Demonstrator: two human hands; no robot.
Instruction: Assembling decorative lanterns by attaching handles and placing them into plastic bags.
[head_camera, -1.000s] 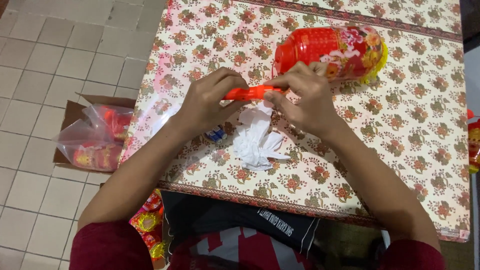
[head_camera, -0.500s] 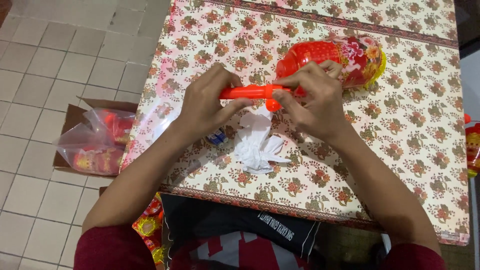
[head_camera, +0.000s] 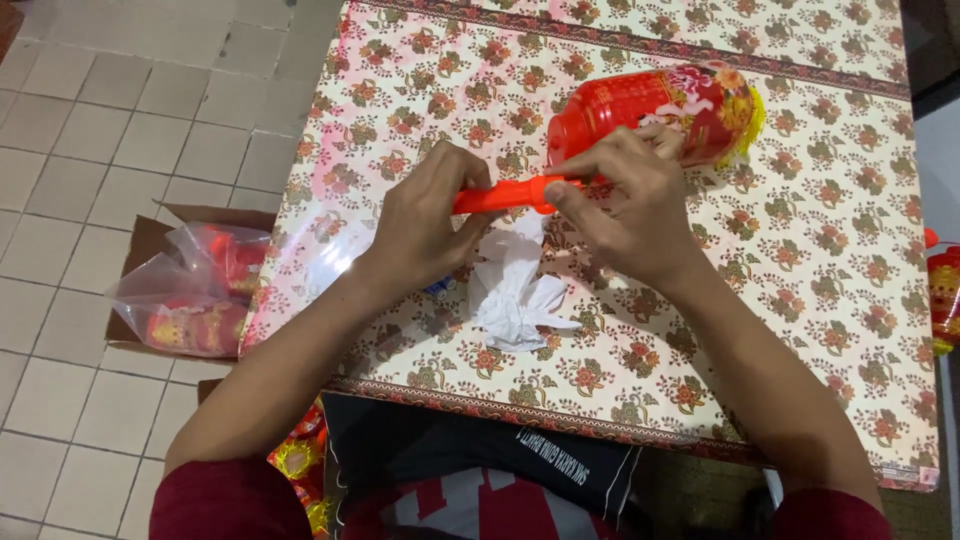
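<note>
I note both hands mid-table, open cloth toward the near edge. Left hand (head_camera: 425, 225) and right hand (head_camera: 625, 205), palms down, pinch the orange stick (head_camera: 510, 195) beside the red lantern (head_camera: 655, 110), above crumpled white plastic (head_camera: 515, 290).

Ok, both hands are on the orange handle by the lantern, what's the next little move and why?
Probably push the orange handle toward the red lantern: the left hand and right hand pinch it level, its far end already at the lantern's base.
</note>
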